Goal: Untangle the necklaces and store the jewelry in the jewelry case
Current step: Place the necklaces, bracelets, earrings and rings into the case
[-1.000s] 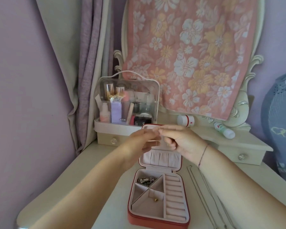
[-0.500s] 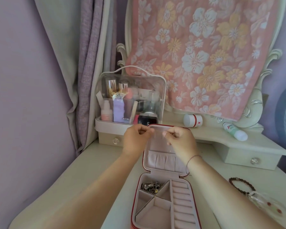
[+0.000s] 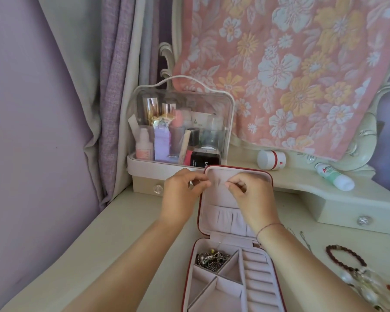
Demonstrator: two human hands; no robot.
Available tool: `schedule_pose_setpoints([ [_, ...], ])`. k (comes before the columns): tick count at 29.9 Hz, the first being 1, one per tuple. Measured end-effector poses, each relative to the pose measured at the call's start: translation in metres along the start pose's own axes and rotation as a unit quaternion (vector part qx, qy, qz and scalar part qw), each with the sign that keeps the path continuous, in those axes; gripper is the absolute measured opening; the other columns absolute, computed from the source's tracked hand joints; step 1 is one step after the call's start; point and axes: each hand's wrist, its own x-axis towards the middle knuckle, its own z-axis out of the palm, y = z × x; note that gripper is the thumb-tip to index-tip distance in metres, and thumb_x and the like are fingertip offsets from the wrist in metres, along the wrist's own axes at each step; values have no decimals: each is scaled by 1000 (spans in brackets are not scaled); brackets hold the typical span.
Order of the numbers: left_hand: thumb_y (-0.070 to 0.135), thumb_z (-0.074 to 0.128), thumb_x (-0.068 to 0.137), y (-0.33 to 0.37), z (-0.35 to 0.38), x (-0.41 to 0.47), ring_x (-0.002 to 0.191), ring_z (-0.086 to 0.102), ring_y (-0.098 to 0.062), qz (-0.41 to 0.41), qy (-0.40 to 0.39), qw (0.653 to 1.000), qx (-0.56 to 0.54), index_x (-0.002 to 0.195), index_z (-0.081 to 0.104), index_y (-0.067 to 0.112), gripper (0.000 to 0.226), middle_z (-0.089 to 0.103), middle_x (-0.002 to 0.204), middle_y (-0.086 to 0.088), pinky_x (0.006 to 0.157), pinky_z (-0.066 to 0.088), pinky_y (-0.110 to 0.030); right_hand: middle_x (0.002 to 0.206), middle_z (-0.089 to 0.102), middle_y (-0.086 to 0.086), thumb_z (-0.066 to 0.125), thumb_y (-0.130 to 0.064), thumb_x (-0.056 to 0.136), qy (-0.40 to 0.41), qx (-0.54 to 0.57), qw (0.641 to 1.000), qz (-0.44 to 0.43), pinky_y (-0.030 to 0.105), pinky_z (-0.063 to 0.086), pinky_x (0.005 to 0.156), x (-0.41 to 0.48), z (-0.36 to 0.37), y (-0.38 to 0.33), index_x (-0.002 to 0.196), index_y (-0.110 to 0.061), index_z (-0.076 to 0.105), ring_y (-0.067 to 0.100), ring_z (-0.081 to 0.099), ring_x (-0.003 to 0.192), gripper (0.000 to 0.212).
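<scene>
head view: left grip (image 3: 182,194) and right grip (image 3: 250,197) each pinch a barely visible fine chain (image 3: 219,183) before the open jewelry case (image 3: 216,200) lid; pulling hard could snap it or tighten a knot.

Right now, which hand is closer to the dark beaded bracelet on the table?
Right. The right hand is up at the case lid, left of and beyond the bracelet; the left hand is further left, past the lid's edge.

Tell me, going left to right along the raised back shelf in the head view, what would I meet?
clear cosmetics organizer → white jar with a red band → green-and-white bottle lying on its side
</scene>
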Motion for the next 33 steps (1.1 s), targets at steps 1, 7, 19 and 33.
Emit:
schedule_pose_setpoints([
  [1, 11, 78, 78, -1, 0, 0, 62, 50, 12, 12, -3, 1000, 11, 87, 78, 12, 9, 57, 71, 13, 64, 36, -4, 57, 59, -9, 72, -4, 79, 12, -6, 1000, -8, 19, 45, 56, 0, 1, -1, 66, -12, 68, 6, 55, 53, 16],
  [7, 9, 78, 78, 1, 11, -4, 66, 55, 5, -17, 69, 997, 9, 74, 73, 15, 9, 60, 66, 11, 61, 36, -4, 52, 59, -4, 74, -12, 78, 67, -54, 996, 16, 32, 48, 50, 2, 11, -7, 65, -11, 65, 16, 55, 48, 16],
  [19, 17, 69, 82, 13, 19, -14, 64, 59, -14, -105, 55, 990, 82, 73, 61, 18, 12, 59, 60, 9, 59, 48, -31, 65, 64, 3, 57, -30, 92, -37, -187, 976, 109, 30, 42, 53, -6, 17, -18, 75, -15, 62, 22, 56, 62, 23],
  [33, 4, 68, 87, 23, -24, -85, 67, 70, -13, -270, -122, 941, -166, 78, 70, 8, 10, 74, 70, -5, 70, 57, -24, 49, 48, -1, 63, -25, 91, -245, 262, 855, 374, 17, 20, 37, -59, -11, -45, 61, -11, 60, 9, 35, 40, 33],
])
